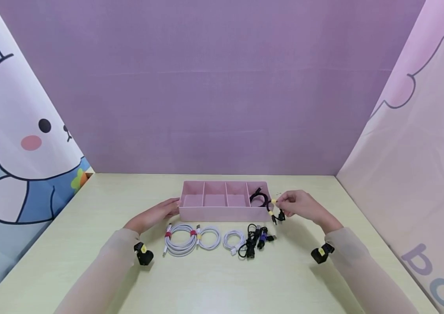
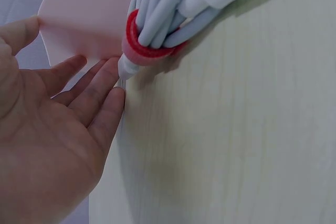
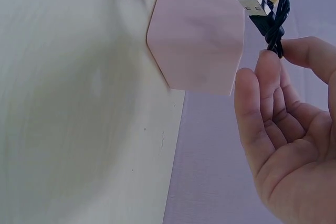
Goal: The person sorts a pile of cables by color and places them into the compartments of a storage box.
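Note:
A pink divided box (image 1: pixel 223 214) stands on the table. My left hand (image 1: pixel 163 210) rests on its left end with extended fingers, as the left wrist view also shows. At the box's right end my right hand (image 1: pixel 298 203) pinches a black USB cable (image 3: pixel 274 24) between thumb and fingers. Yellow ties band this cable, and its metal plug hangs free in the right wrist view. Part of a black cable (image 1: pixel 260 195) loops over the rightmost compartment. Near my left fingertips lies a thick white cable coil (image 2: pixel 163 9) with a red tie.
In front of the box lie a smaller white coil (image 1: pixel 210 238) with a yellow tie, another white coil (image 1: pixel 233 240), a black cable bundle (image 1: pixel 250 244) and a black cable with a purple tie (image 1: pixel 263 237). A purple backdrop (image 1: pixel 214 87) rises behind the table.

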{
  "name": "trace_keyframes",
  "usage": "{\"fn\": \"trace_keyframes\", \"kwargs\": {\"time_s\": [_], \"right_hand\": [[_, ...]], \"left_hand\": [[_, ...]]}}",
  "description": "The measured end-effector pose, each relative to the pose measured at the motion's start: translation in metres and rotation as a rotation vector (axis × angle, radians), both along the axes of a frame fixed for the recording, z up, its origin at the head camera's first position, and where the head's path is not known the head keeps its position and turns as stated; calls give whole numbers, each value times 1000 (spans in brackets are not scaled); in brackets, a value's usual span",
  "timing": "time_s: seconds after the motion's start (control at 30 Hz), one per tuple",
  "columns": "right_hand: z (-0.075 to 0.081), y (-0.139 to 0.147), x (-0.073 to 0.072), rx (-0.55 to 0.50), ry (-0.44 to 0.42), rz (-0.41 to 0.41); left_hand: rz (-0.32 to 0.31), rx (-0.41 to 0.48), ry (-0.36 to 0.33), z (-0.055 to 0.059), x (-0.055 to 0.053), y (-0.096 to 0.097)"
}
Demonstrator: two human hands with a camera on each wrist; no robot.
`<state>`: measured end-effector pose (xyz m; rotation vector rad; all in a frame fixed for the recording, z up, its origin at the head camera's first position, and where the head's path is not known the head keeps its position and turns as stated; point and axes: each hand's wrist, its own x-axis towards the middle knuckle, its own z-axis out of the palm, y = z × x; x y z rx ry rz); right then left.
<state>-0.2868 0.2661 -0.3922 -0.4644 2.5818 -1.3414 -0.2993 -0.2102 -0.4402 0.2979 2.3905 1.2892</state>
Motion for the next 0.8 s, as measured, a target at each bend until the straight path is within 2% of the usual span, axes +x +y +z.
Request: {"fn": "trace_keyframes", "kwargs": {"time_s": [0.53, 0.8], "right_hand": [[9, -5, -14, 2, 2, -16], [8, -10, -19, 12, 10, -37]], "left_hand": [[3, 10, 4, 1, 2, 0], [3, 15, 1, 0, 2, 0]]}}
